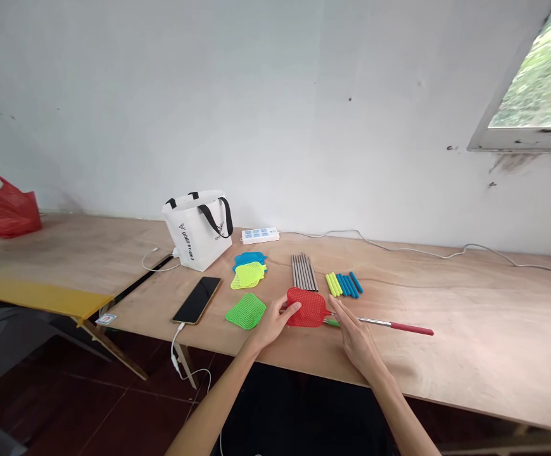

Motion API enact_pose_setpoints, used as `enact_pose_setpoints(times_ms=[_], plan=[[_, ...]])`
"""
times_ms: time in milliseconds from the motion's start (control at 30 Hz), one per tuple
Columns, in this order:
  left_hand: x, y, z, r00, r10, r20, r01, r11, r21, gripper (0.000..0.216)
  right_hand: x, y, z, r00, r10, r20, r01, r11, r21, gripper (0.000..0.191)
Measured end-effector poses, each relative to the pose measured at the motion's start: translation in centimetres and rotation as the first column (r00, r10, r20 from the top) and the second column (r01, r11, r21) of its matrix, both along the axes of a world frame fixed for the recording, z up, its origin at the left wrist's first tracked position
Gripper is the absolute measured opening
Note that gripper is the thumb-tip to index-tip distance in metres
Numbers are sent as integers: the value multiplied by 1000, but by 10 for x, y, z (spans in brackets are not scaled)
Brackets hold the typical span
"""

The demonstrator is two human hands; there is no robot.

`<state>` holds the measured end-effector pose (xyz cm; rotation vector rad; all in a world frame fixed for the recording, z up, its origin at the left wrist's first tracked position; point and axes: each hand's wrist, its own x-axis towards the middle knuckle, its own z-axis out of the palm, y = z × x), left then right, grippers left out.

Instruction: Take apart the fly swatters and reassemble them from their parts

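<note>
A red mesh swatter head (308,307) lies on the wooden table (470,342), joined to a thin metal rod with a red grip (389,325). My left hand (275,322) touches the head's left edge, thumb and fingers pinching it. My right hand (354,335) is just right of the head, fingers stretched flat over the rod's near end. A green mesh head (246,312) lies left of my left hand. Behind are yellow-green (248,275) and blue (250,258) mesh heads, a row of metal rods (304,272) and yellow and blue grips (344,284).
A black phone (197,299) with a white cable lies near the table's front edge. A white tote bag (199,229) and a power strip (260,235) stand at the back. A red plastic bag (4,206) sits far left. A window (536,82) is upper right.
</note>
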<state>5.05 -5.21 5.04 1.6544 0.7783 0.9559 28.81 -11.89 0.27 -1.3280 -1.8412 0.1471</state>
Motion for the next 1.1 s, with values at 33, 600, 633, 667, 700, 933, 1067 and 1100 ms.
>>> enact_pose_setpoints(times_ms=[33, 600, 633, 667, 700, 933, 1067, 1100], plan=[[-1, 1, 0, 1000, -8, 9, 8, 1000, -3, 53, -1, 0, 1, 1000, 28, -8, -28, 999, -15, 71], [-30, 17, 17, 996, 11, 93, -2, 996, -93, 52, -1, 7, 10, 978, -55, -200, 54, 998, -10, 30], [-29, 17, 16, 996, 4, 88, 5, 995, -101, 52, -1, 7, 10, 974, -51, -222, 46, 999, -27, 29], [-27, 17, 15, 996, 2, 85, 8, 994, -109, 52, 0, 6, 11, 970, -54, -239, 45, 998, -40, 28], [-26, 17, 14, 996, 4, 87, 6, 993, -117, 53, 0, 6, 11, 968, -58, -245, 48, 998, -48, 28], [-18, 14, 4, 994, -5, 112, 19, 991, -129, 53, 1, 3, 9, 980, -59, -190, 65, 997, 29, 29], [-9, 12, -5, 992, 14, 123, 0, 993, -116, 53, 1, 2, 11, 975, -65, -211, 82, 994, 72, 28], [-7, 11, -6, 992, 24, 123, -11, 994, -109, 52, 1, 2, 12, 976, -65, -208, 83, 993, 78, 28]])
